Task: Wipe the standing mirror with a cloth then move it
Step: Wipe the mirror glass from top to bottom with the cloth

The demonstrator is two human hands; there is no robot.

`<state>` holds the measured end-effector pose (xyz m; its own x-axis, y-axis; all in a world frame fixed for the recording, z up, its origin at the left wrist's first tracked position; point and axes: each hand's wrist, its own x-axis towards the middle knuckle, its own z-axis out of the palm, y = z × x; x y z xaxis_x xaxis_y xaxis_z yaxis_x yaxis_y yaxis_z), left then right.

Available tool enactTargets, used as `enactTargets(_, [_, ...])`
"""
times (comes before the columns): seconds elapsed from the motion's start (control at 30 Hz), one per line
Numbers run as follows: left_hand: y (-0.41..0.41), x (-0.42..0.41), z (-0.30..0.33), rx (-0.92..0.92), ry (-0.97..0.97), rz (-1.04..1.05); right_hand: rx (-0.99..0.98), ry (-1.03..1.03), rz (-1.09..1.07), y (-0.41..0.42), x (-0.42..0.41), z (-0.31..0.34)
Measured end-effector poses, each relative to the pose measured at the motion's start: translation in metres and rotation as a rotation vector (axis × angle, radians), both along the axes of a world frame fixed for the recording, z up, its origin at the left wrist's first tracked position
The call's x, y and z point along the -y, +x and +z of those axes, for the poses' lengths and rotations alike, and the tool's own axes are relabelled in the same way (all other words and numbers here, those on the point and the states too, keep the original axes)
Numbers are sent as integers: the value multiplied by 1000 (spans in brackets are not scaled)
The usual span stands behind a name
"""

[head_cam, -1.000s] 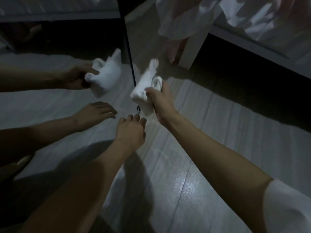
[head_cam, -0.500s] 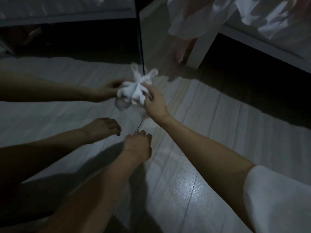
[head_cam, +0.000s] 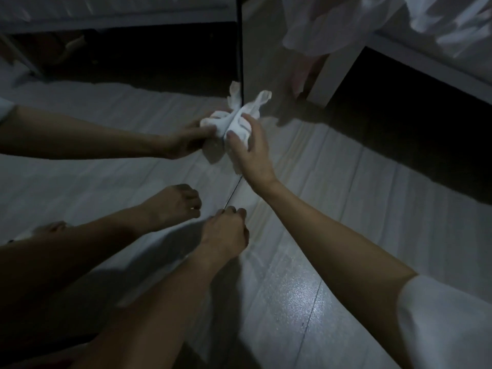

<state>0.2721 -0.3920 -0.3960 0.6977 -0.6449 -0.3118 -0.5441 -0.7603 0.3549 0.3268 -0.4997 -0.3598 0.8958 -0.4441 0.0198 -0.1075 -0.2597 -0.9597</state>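
Mirror (head_cam: 119, 75) stands on the floor (head_cam: 346, 235) and fills the left half of the head view; its dark right edge runs from top centre down to floor level near the middle of the frame. Cloth (head_cam: 249, 115) is white, bunched up, pressed against the glass right at that edge, low on the mirror. My right hand (head_cam: 250, 147) grips the cloth: thumb and fingers curled round the bundle, one loose tail sticking up past the fingers. Reflection of the cloth and hand meets it directly on the glass, so contact looks solid.

My left hand (head_cam: 226, 230) is lower, down by the bottom corner of the mirror frame where it meets the floor. Fingers curled, fingertips at the edge. I cannot tell whether they actually pinch the frame or just rest against it; too dark and the corner is hidden behind the knuckles.

White sleeve (head_cam: 447, 323) shows on my right arm at lower right. Floor is pale plank with a bright sheen patch between my forearms. White furniture leg (head_cam: 330, 75) stands behind the mirror, upper right, with pale fabric (head_cam: 319, 25) hanging just above it. Lighting is dim overall; detail in the dark gap beneath the furniture is unreadable.
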Motion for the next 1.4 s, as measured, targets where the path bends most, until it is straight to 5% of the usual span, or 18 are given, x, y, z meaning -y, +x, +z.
enactTargets(0.2, [-5, -7, -8, -97, 69, -22, -552, -166, 221, -25, 29, -58])
enactTargets(0.27, [-5, -9, -9, -97, 79, -26, -640, -125, 131, -35, 32, -67])
enactTargets(0.63, [-2, 2, -22, -113, 56, -42, 211, -31, -189, -15, 2, 25])
enactTargets(0.73, [-3, 1, -23, -115, 64, -70, 243, -91, -134, -6, -7, 29])
enactTargets(0.97, [3, -1, -23, -153, 90, -42, -164, -21, -123, -19, 11, 2])
enactTargets(1.2, [-1, 8, -27, -148, 90, -88, 387, -50, -205, 5, 0, 72])
enactTargets(1.4, [0, 10, -25, -151, 125, -98, 469, -298, -218, 26, -2, 73])
